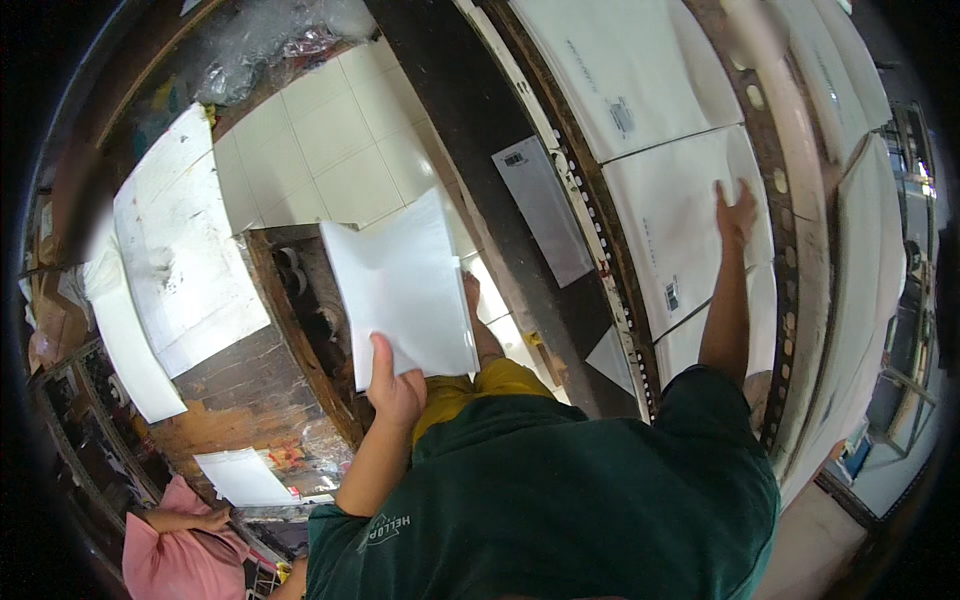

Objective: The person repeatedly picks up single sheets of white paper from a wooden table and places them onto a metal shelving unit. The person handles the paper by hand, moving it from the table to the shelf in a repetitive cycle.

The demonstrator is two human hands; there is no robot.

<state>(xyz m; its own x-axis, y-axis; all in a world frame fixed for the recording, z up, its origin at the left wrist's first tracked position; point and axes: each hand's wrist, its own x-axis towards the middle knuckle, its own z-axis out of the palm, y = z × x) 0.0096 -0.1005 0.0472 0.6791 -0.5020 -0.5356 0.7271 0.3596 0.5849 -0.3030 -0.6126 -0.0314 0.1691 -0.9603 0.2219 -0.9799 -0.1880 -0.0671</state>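
Observation:
My left hand (395,388) grips the near edge of a thin stack of white sheets (405,285), its thumb lying on top. The stack hangs in front of my legs, its far corners spreading a little apart. Whether the sheets are paper or cloth I cannot tell. My right hand (737,212) reaches out to the right with fingers apart, over a large white panel (680,215) bearing small dark print. It holds nothing; whether the fingertips touch the panel is not clear. More printed white panels (635,70) lie in a row along the same long bench.
On the left, a stained wooden table (235,375) carries white sheets (185,240). A dark ledge (540,290) with a narrow white sheet runs beside the bench. Clear plastic bags (265,60) are heaped at the far left. A person in pink (185,545) is at lower left.

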